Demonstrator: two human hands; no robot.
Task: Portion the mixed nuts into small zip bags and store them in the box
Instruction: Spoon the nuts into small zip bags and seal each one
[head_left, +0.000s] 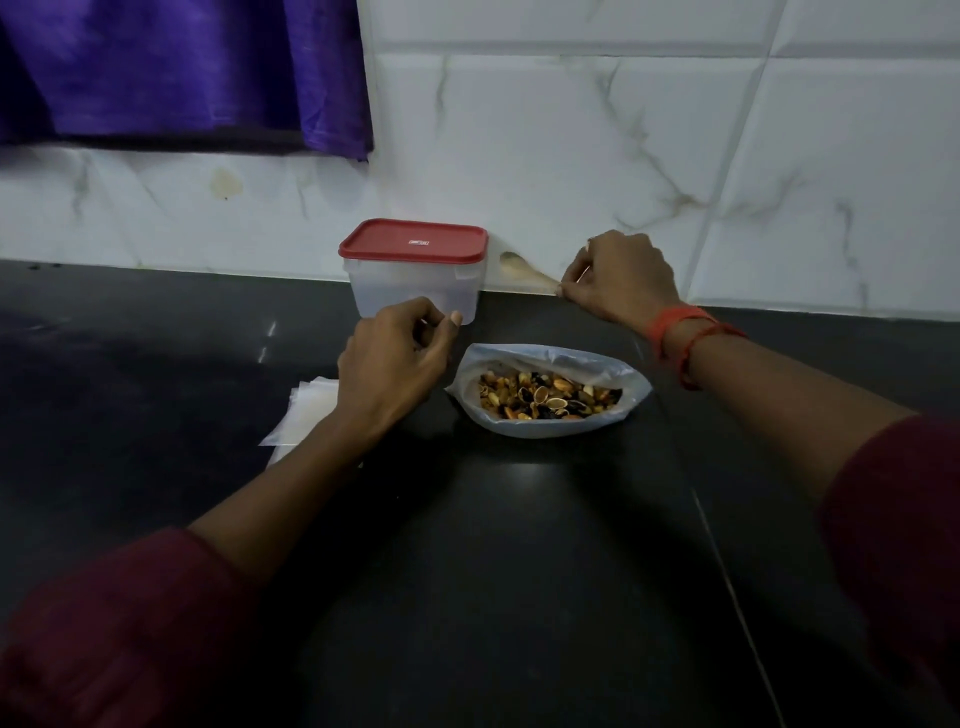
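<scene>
- This looks like a home kitchen: a dark, polished stone tabletop (519, 571) meets a wall of white marble-pattern tiles (571, 156).
- A purple curtain (182, 73) hangs at the upper left.
- Food things are set out on the tabletop: a red-lidded plastic box (415, 280) and an open bag of mixed nuts (550, 397), with a wooden spoon (524, 270) by the wall.

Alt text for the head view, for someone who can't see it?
A person's right hand grips a wooden spoon beside a red-lidded box on a black counter. An open bag of mixed nuts lies in front; the left hand hovers by small zip bags.
</scene>
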